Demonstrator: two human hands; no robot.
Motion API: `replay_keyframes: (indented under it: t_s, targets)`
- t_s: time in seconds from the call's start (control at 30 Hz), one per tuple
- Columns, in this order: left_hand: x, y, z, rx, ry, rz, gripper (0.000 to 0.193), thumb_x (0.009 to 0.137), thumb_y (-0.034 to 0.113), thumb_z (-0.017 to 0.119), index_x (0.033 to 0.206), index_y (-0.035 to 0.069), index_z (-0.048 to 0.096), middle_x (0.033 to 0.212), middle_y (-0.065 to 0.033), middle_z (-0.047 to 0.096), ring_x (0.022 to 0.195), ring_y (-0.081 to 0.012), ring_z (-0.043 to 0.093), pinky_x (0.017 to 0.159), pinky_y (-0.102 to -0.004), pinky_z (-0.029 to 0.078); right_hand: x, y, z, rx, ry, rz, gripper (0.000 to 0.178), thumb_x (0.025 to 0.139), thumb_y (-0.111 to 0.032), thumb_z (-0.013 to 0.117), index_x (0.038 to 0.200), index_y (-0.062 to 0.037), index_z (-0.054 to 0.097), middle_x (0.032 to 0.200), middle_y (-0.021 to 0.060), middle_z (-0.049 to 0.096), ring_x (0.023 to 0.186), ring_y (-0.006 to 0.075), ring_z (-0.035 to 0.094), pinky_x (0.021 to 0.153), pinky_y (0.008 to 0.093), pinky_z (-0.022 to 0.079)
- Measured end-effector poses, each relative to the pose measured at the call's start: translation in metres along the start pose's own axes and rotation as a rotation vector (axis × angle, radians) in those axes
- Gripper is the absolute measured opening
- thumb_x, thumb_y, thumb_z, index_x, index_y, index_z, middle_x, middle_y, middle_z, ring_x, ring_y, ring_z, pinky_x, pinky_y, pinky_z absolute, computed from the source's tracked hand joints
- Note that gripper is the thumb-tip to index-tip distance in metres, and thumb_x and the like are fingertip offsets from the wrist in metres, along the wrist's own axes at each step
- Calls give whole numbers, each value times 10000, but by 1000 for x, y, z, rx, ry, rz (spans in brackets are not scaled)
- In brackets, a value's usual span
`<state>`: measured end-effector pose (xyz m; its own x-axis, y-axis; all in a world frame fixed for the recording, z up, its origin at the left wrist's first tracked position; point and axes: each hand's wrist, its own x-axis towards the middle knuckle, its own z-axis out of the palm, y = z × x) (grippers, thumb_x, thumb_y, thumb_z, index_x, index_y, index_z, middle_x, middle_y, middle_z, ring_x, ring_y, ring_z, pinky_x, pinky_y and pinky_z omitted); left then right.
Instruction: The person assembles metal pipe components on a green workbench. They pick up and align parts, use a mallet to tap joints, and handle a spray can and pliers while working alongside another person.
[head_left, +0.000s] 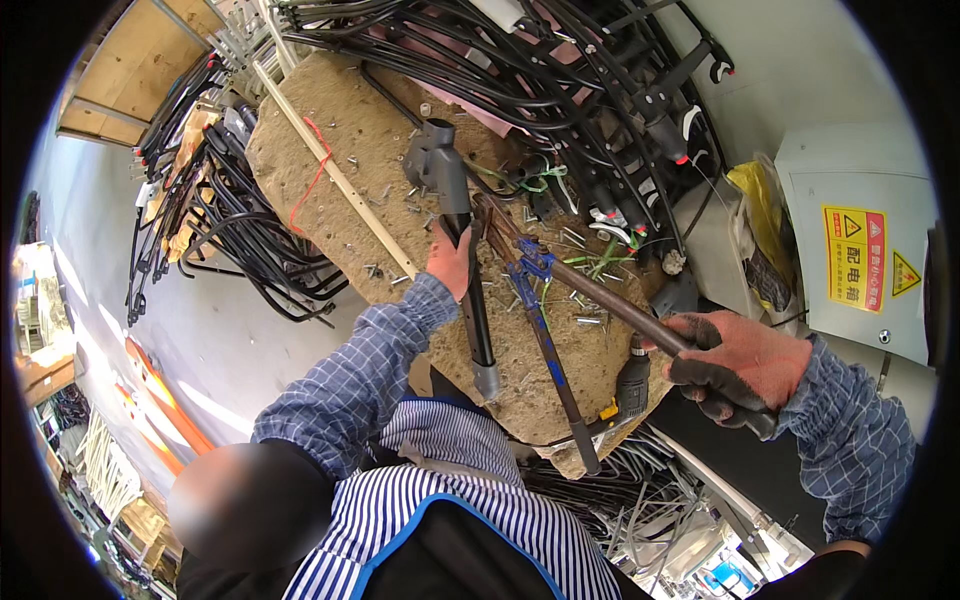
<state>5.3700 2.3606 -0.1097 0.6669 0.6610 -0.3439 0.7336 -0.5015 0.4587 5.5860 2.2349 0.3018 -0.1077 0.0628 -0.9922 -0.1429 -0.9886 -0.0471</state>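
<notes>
Against a pale wall point(800, 65), near a grey cabinet point(808, 180), bundles of black bent tubing point(535, 122); in front, a worn tan desk point(330, 235) strewn with small metal fasteners point(588, 320). Across the middle of this desk, a black tube point(478, 325) with a grey plastic fitting point(448, 178) at its far end, and just right of it a long-handled, cutter-like tool point(537, 266) with a blue joint. Left grip point(450, 262) closed about the tube just below the fitting; right grip point(738, 360) wrapped round one brown handle point(630, 315) near its end, the other handle point(562, 378) free and spread apart. Probably stiff, light and rather slippery, the tube: best held close to the fitting. Likely heavy toward the joint, the tool: best taken near both handle ends.
</notes>
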Motion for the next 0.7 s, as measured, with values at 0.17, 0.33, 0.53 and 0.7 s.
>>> replay_keyframes:
  t_s: [0.17, 0.33, 0.53, 0.7]
  targets:
    - [-4, 5, 4, -282, -81, -139, 768, 1065, 318, 465, 1582, -19, 8, 969, -244, 576, 677, -324, 563, 570, -452, 462, -6, -9, 15, -48, 21, -34, 398, 990, -193, 605, 1344, -67, 475, 729, 19, 534, 463, 94, 507, 387, 249, 428]
    - [-2, 7, 9, -344, -89, -171, 799, 1071, 382, 444, 1578, -38, -8, 809, -171, 516, 581, -270, 466, 507, -445, 392, -24, -14, 23, -132, 69, -29, 349, 976, -219, 621, 1254, -45, 499, 709, 13, 519, 467, 87, 505, 404, 242, 429]
    - [-4, 1, 22, -287, 69, -62, 766, 1073, 315, 448, 1582, -30, -8, 963, -229, 545, 691, -320, 548, 583, -455, 453, -24, -11, 24, -103, 70, -52, 318, 967, -232, 644, 1183, -50, 498, 699, 7, 517, 470, 87, 505, 409, 240, 433]
    - [-7, 2, 14, -80, -88, 11, 736, 1066, 238, 446, 1580, -34, -5, 1109, -285, 532, 800, -363, 586, 661, -459, 484, -28, -15, 22, -98, 73, -28, 319, 970, -232, 648, 1177, -49, 489, 700, 9, 514, 469, 92, 501, 405, 245, 426]
